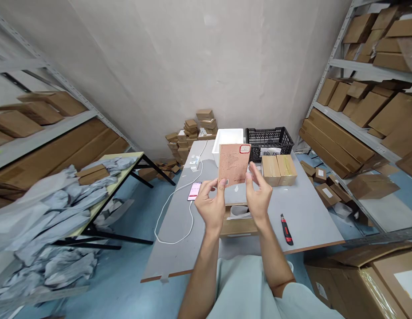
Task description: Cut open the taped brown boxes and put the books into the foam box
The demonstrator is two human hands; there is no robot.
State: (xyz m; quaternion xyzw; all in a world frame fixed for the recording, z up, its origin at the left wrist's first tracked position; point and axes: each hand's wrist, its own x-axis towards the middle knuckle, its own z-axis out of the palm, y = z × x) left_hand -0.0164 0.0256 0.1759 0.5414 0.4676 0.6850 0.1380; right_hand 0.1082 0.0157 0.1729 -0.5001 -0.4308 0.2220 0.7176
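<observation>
A thin pinkish-brown booklet (234,164) with small dark print and a red-framed label stands upright in front of me. My left hand (210,206) pinches its lower left corner, thumb on the near face. At its right edge is my right hand (260,195), with thumb and fingers stretched and apart; the thumb tip meets or nearly meets the edge. Below the hands, an open cardboard box (239,228) at the table's near side holds pale wrapping material. Right of it lies a red and black utility knife (287,229).
On the grey table (312,217) are a phone (194,191) with a white cable, a white bin (215,150), a black crate (287,139) and taped boxes (279,170). Shelves of cartons flank both sides; grey plastic bags (69,199) cover the left table.
</observation>
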